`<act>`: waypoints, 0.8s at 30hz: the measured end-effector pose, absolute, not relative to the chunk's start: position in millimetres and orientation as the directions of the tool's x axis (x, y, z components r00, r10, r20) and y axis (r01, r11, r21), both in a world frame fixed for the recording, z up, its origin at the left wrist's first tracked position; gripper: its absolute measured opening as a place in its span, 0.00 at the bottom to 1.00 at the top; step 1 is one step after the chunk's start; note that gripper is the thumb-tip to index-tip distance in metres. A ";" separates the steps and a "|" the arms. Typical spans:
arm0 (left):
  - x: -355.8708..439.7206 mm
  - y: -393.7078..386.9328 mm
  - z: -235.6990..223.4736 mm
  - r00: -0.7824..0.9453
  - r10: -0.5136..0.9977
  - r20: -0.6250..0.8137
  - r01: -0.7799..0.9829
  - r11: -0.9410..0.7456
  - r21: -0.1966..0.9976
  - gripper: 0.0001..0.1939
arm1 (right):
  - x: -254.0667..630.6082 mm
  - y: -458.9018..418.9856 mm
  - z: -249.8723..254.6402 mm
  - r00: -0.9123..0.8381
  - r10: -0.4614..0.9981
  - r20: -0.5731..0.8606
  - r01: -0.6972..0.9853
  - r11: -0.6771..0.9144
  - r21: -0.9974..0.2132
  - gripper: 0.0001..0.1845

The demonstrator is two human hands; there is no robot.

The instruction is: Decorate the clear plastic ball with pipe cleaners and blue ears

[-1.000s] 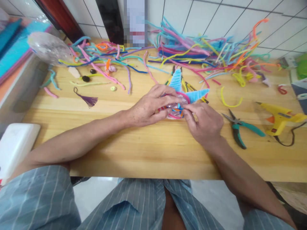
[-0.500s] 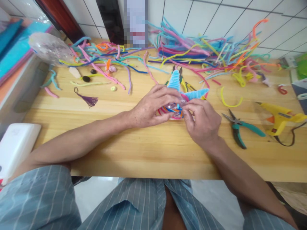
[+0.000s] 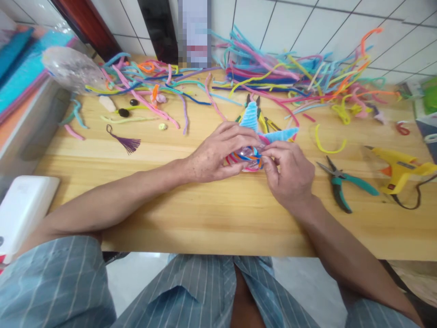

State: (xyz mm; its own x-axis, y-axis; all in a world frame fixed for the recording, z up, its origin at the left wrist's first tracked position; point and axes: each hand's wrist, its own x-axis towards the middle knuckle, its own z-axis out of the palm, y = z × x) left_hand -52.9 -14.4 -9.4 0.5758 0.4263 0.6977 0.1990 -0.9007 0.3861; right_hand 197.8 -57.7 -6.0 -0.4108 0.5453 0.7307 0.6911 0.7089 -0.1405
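Between my hands, on the wooden table, lies a pipe-cleaner craft (image 3: pixel 251 154) with a clear plastic-like body and pink, blue and orange strips around it. Two light-blue fuzzy points, like fins or ears (image 3: pixel 250 117), stick out on its far side. My left hand (image 3: pixel 227 152) is wrapped over the craft's left side and steadies it, fingers curled. With thumb and index finger, my right hand (image 3: pixel 290 168) pinches the right end of the blue and orange strips. Both hands partly cover the craft. Behind it lie pliers with yellow-and-dark handles (image 3: pixel 261 120).
Heaps of coloured pipe cleaners (image 3: pixel 273 73) line the tiled wall. At right lie teal-handled pliers (image 3: pixel 337 175), a yellow glue gun (image 3: pixel 398 168) and a curved yellow piece (image 3: pixel 329 145). At left are a purple tassel (image 3: pixel 126 141), a plastic bag (image 3: pixel 73 68) and a white box-like device (image 3: pixel 29 209).
My right fingertips have shifted slightly on the strips, and a little more orange shows beside them. My left hand keeps its hold; the view has moved a touch.
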 end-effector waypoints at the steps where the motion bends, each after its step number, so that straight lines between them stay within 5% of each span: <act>1: -53.3 -14.7 -9.1 0.581 0.436 0.687 0.205 -0.896 0.394 0.22 | 197.7 -57.7 -6.0 -0.412 0.549 0.727 0.691 0.709 -0.143 0.08; 24: -52.1 -19.7 -16.8 0.571 0.573 0.588 0.287 -0.811 0.510 0.31 | 201.9 -54.8 -5.6 -0.358 0.629 0.690 0.678 0.683 -0.271 0.06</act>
